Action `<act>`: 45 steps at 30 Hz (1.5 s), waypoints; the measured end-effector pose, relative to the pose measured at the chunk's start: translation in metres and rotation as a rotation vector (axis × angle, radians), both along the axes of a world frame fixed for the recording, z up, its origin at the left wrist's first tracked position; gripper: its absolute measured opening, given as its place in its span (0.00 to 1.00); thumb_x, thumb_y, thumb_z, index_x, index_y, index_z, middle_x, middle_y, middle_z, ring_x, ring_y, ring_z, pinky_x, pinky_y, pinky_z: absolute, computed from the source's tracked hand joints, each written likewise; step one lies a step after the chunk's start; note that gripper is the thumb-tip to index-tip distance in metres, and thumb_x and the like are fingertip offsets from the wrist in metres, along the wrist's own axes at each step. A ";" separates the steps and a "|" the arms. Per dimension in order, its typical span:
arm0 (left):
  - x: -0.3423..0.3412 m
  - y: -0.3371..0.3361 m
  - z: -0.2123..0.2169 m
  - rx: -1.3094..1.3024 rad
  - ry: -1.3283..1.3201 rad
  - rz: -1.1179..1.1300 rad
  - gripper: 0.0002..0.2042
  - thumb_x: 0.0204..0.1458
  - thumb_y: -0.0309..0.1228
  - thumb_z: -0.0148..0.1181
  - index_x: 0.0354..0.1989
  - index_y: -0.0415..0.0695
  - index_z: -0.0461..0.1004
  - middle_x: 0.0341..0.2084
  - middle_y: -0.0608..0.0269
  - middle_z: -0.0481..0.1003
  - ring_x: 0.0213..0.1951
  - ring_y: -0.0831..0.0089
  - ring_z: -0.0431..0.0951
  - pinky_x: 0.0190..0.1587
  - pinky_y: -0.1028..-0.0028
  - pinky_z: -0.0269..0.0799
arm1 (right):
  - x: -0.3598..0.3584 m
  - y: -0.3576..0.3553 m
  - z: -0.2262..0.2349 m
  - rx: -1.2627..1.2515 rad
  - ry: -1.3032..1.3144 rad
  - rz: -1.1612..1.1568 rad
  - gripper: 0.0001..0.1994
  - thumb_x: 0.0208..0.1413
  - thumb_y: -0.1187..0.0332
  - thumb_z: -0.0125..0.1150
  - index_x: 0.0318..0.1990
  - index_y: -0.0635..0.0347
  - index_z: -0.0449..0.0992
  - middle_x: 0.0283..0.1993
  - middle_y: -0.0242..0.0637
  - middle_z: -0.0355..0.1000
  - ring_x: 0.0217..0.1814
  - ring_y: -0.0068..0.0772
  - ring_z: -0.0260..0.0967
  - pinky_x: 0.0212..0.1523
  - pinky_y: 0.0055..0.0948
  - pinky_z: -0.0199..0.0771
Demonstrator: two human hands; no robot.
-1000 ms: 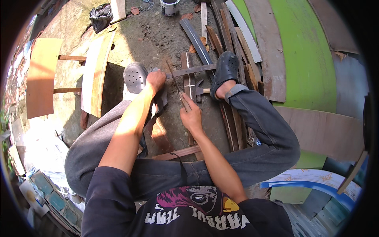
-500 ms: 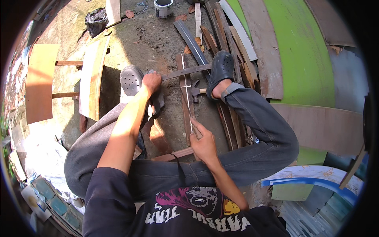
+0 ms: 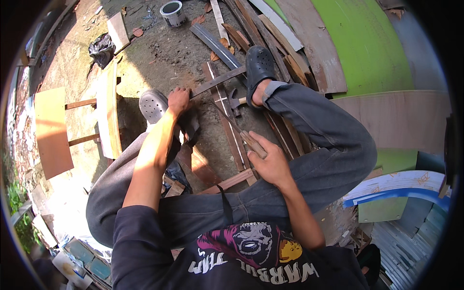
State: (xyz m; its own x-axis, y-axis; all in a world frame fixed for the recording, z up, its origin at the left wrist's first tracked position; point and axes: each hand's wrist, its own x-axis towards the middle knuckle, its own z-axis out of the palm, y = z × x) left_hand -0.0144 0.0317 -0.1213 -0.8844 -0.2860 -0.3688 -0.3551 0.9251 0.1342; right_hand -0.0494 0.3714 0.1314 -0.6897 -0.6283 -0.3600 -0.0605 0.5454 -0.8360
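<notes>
My left hand is closed around the near-left end of a flat dark strip, beside my left clog. The strip's other end reaches my right clog. It lies across a long brown wooden slat that has a pale line along it. In my right hand is a wooden-handled tool, its long thin dark blade slanting up and left over the slat. The blade's exact kind cannot be made out. A claw hammer lies right of the slat, next to my right clog.
Several wooden lengths are piled beyond my right foot, alongside green and brown boards. A paint can stands at the far side. Joined curved panels stand on the left. A black plastic bag lies behind them.
My right hand has moved right, off the slat, and the tool has swung from lying along the slat to slanting left. My left hand keeps its hold; the whole view has shifted.
</notes>
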 end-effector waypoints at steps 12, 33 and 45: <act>-0.038 0.021 -0.004 0.021 -0.098 0.025 0.26 0.52 0.52 0.58 0.51 0.45 0.72 0.43 0.54 0.79 0.53 0.54 0.73 0.53 0.55 0.66 | -0.005 0.005 0.040 -0.033 -0.070 -0.089 0.25 0.53 0.69 0.59 0.59 0.67 0.69 0.44 0.56 0.77 0.48 0.48 0.77 0.49 0.34 0.73; -0.022 -0.068 -0.058 0.726 0.191 0.501 0.15 0.54 0.41 0.60 0.40 0.40 0.75 0.33 0.56 0.78 0.37 0.67 0.77 0.42 0.65 0.72 | -0.003 -0.046 0.012 -0.071 -0.043 -0.033 0.25 0.53 0.70 0.58 0.59 0.69 0.69 0.42 0.56 0.77 0.42 0.43 0.78 0.44 0.33 0.73; -0.006 -0.023 0.007 0.238 0.047 0.305 0.21 0.53 0.47 0.55 0.40 0.39 0.78 0.38 0.43 0.78 0.45 0.46 0.78 0.48 0.53 0.74 | 0.019 -0.055 -0.001 -0.041 -0.068 -0.035 0.25 0.54 0.69 0.57 0.60 0.70 0.68 0.51 0.62 0.73 0.55 0.55 0.73 0.54 0.37 0.71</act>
State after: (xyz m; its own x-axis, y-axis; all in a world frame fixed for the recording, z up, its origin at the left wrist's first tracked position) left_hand -0.0208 0.0084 -0.1142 -0.7897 -0.4495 -0.4175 -0.5971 0.7194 0.3550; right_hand -0.0303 0.3161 0.1301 -0.6863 -0.6194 -0.3812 0.0157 0.5114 -0.8592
